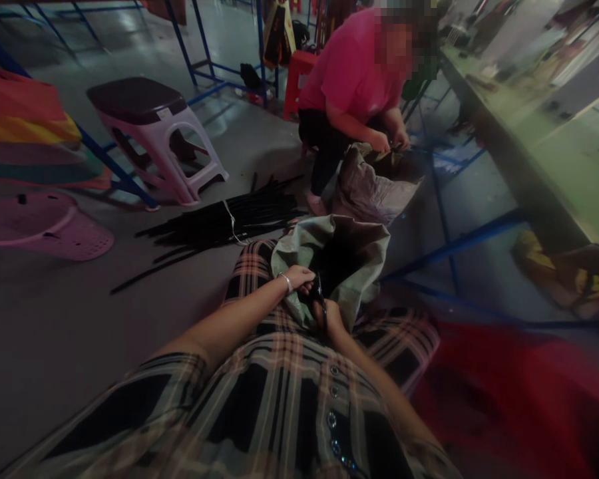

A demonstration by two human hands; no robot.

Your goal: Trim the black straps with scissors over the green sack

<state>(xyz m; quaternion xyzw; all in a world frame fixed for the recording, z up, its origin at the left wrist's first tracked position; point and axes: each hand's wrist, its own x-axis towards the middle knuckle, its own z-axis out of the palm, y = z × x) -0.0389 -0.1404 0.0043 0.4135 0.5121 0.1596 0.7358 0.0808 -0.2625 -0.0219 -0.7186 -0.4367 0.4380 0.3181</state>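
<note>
A pale green sack (367,266) stands open between my knees, with a dark mass inside it. My left hand (299,277), with a bracelet at the wrist, is closed in a pinch over the sack's near side; what it grips is too small and dark to name. Just right of it and nearer to me, my right hand (331,315) is wrapped round black-handled scissors (320,293), whose tips reach up beside my left fingers.
A bundle of black strips (214,223) lies on the floor at the left, near a stool (180,143) and a pink basket (74,233). Ahead, a person in pink (347,73) bends over a brown sack (369,193). A green-topped table (544,146) stands at the right.
</note>
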